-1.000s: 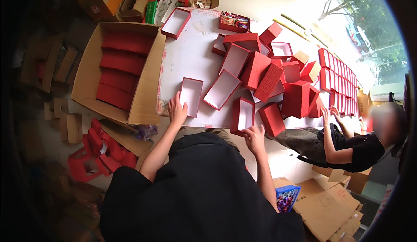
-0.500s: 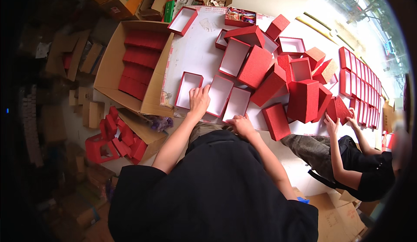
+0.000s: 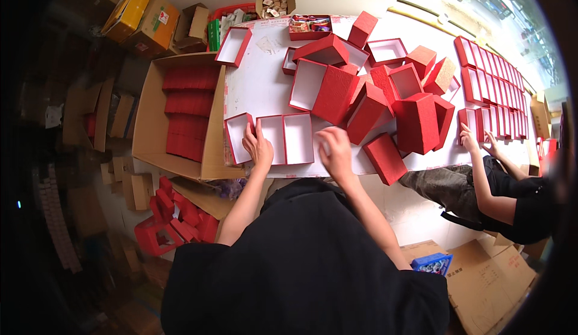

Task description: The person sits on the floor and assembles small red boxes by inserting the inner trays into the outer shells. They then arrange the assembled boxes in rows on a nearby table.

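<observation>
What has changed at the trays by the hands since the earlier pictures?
The right tray shifted left to sit against the middle tray. The right hand let go of it and hangs clear. The left hand moved to the right edge of the left tray. The heaped red boxes and large cardboard box stayed.

1 blue tray (image 3: 428,257) near cardboard (image 3: 490,290)
</observation>
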Demonstrator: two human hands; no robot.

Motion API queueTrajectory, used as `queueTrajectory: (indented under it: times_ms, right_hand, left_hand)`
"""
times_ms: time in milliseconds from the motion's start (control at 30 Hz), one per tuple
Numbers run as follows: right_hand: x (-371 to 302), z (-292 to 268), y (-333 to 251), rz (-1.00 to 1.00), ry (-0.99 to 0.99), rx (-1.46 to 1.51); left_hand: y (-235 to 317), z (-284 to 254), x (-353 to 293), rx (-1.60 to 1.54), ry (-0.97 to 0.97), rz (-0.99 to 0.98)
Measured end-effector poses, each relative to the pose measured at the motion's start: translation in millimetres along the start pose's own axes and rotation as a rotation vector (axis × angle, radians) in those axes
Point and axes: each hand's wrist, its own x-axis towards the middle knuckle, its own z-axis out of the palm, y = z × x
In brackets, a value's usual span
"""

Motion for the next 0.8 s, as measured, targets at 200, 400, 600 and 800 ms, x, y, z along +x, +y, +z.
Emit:
queueTrajectory:
  times_ms: [200, 400, 600, 800]
  right_hand:
    - [15, -42, 42, 0.376, 0.319, -0.331]
    - [19, -23, 60, 0.642, 0.205, -0.288]
    - [11, -42, 43, 0.719, 0.303, -0.090]
    - [-26, -77, 58, 0.567, 0.536, 0.396]
  left_hand:
    - [107, 23, 66, -0.522, -0.254, 0.148]
    - [171, 37, 85, -0.408, -0.560, -0.008]
    - [180, 36, 69, -0.268, -0.466, 0.077]
    - [146, 12, 64, -0.654, -0.347, 0.145]
